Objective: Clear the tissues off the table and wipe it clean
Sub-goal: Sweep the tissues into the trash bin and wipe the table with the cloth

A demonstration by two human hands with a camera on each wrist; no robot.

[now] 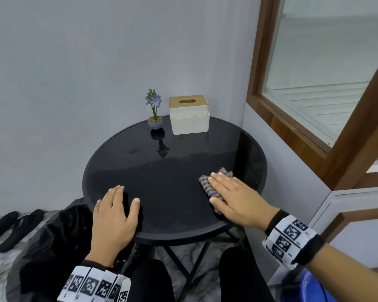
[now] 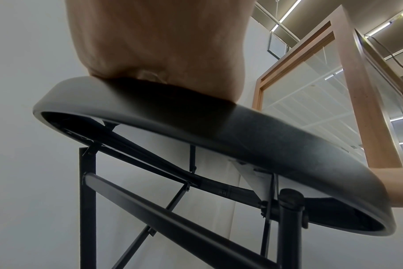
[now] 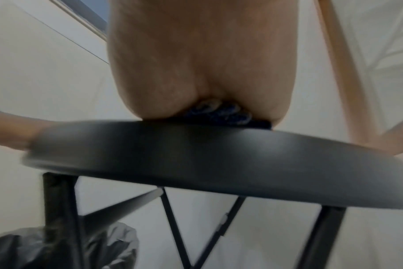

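A: Wiping was the step in hand. The right hand (image 1: pixel 236 200) lay flat on a folded cleaning cloth (image 1: pixel 214 188), fingers straight and spread, pressing it onto the round black glass surface (image 1: pixel 162 171) near its front right edge.

B: And the left hand (image 1: pixel 114 216)?

A: It rested on the front left edge, palm down, its grip relaxed with fingers extended and holding nothing. I judged it was steadying the surface.

B: Were any tissues left?

A: None showed loose on top. Only the white tissue box (image 1: pixel 189 115) with its wooden lid and a small potted flower (image 1: pixel 155 115) stood at the back, near each other. A black rubbish bag (image 1: pixel 50 240) hung just beside the front left edge; whether the tissues were inside I could not tell.

B: How far along, then?

A: Clearing looked done. A faint dull band covered the near half, perhaps dampness from the cloth, while a few smudges showed further back near the flower's reflection. That far part probably remained to be wiped.
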